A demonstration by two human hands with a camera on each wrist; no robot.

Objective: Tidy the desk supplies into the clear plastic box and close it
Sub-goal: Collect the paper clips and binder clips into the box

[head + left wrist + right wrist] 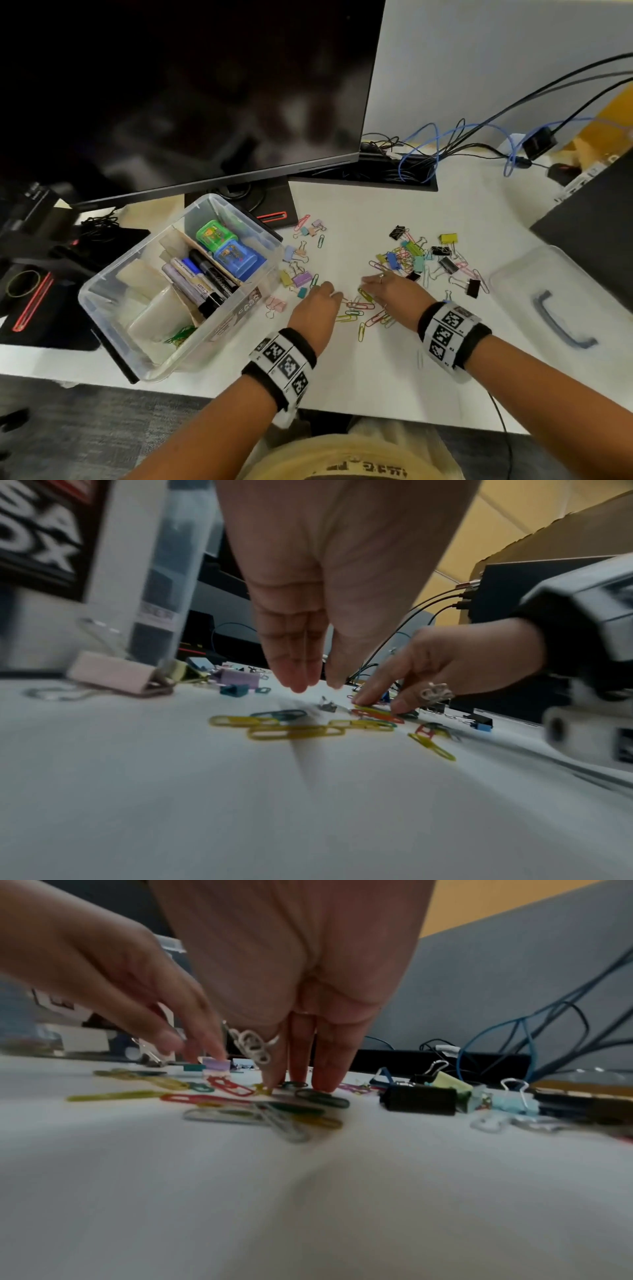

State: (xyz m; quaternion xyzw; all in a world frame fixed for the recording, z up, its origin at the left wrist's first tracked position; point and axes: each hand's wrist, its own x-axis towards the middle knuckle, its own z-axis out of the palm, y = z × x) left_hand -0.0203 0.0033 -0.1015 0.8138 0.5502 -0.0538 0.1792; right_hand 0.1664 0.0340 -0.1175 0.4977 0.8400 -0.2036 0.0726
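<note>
The left hand (pixel 317 303) hovers palm down with straight fingers just above the worktop (pixel 376 370), holding nothing. The right hand (pixel 394 294) lies close beside it, its straight fingertips (pixel 322 1085) pressing down on a small scatter of coloured paper clips (pixel 359 310) between the two hands. Just beyond the right hand, toward the worktop's middle, lies a heap of binder clips (pixel 421 257); a smaller group of pastel binder clips (pixel 298 270) lies beyond the left hand. Left of that hand, at the worktop's near edge, stands the open clear plastic box (pixel 178 287), holding markers (pixel 205 277) and two sharpeners (pixel 226 246). Its lid (pixel 561 308) lies flat to the right.
</note>
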